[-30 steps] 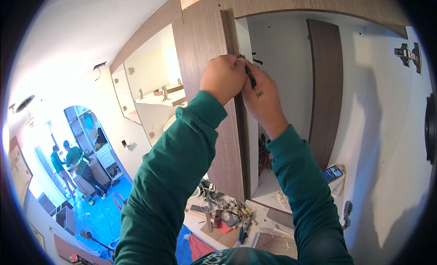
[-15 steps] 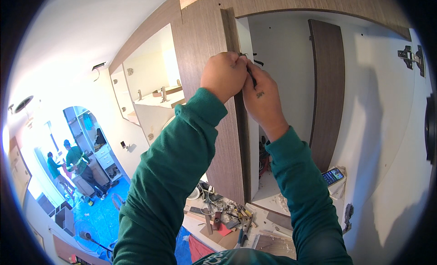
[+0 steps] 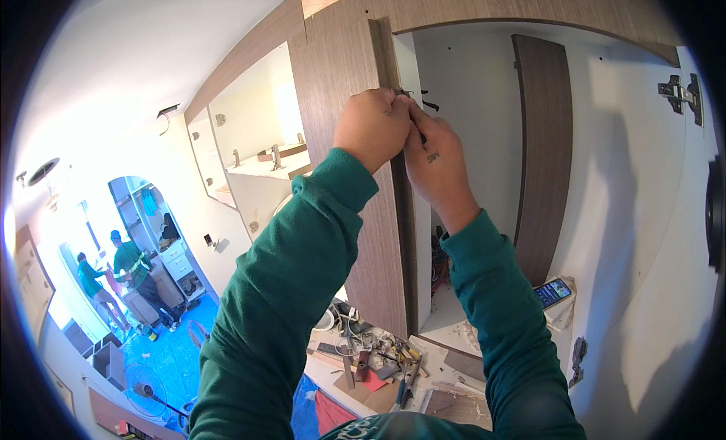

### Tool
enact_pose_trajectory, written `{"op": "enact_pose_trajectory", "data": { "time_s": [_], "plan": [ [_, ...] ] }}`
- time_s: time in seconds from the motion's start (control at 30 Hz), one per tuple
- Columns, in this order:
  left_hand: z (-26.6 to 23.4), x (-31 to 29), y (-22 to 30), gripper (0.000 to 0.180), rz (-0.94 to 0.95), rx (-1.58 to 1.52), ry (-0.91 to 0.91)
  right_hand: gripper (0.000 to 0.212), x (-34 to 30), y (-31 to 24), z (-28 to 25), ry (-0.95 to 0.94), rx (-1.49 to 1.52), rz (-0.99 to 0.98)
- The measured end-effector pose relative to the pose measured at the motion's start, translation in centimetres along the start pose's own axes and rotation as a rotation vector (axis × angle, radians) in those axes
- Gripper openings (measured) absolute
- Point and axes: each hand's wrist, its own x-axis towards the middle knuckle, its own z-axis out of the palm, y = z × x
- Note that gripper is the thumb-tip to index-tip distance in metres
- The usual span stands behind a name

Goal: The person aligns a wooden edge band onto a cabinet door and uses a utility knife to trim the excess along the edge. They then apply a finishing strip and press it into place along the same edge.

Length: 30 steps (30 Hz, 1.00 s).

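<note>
Both my hands are raised to the inner edge of a wood-grain cabinet panel (image 3: 340,69), beside the cabinet opening. My left hand (image 3: 372,128) is closed in front of the panel, its fingertips meeting those of the other hand. My right hand (image 3: 439,159) is pinched from the opening's side. Between the fingertips is something small that they hide. A bit of dark hardware (image 3: 404,92) shows just above them, and dark prongs (image 3: 430,101) stick out to the right of it. Inside the cabinet a loose brown board (image 3: 541,153) leans upright against the back.
A worktop (image 3: 325,368) below carries cluttered tools and cables. A phone (image 3: 552,292) lies on the cabinet's bottom shelf. Hinges (image 3: 681,94) sit on the white door at right. Far left, two people (image 3: 132,266) stand on a blue-covered floor near a fan (image 3: 144,391).
Both hands stay at the same spot on the panel edge, with only a slight shift of the fingers. The view has moved a little.
</note>
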Motion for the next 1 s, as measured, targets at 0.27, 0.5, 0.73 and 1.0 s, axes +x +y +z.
{"op": "enact_pose_trajectory", "data": {
  "time_s": [0.27,0.5,0.73,1.0],
  "plan": [
    [0.3,0.3,-0.6,0.036,0.029,-0.041,0.077,0.039,0.4,-0.3,0.1,0.006,0.033,0.017],
    [1.2,1.4,-0.8,0.038,0.067,0.047,0.088,0.038,0.9,0.1,0.3,0.014,-0.018,0.049],
    [1.1,1.9,0.1,0.036,0.002,0.085,0.013,0.037,1.2,0.5,0.2,0.000,0.039,0.071],
    [-0.3,0.6,-0.1,0.036,0.018,-0.028,0.082,0.038,1.1,-0.7,0.3,0.028,0.034,-0.018]
  ]
}}
